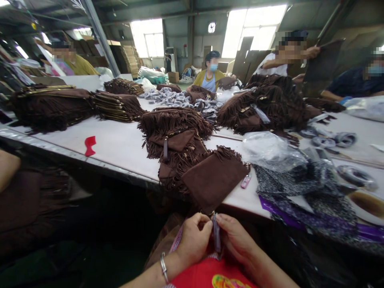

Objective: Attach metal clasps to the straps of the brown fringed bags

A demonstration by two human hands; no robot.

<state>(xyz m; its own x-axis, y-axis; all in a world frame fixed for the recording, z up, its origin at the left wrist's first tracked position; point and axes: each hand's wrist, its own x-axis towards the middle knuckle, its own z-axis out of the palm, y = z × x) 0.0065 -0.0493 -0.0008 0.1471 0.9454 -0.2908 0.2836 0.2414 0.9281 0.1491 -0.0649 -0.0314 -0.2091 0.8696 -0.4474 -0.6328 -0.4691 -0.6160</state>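
Note:
A brown suede-like pouch [214, 176] with fringe along its far edge lies tilted over the table's near edge, one corner pointing at me. From a small metal fitting at that corner hangs a grey-brown wrist strap [216, 236]. My left hand [195, 236] is closed in a pinch at the strap's upper end, beside the fitting. On the strap's other side, my right hand [235, 236] has its thumb pressed by the top, with its fingers curled behind. The fingertips partly hide the fitting. Beneath the pouch are several more fringed pouches [177, 140], one with a strap showing.
Stacks of fringed pouches [54, 106] stand at the left, with another heap [264, 104] at the right. Bundled grey straps [169, 97] lie mid-table. A red scrap [90, 146], clear plastic [273, 150] and black-and-white fabric [306, 192] lie nearby. Several people work around the table.

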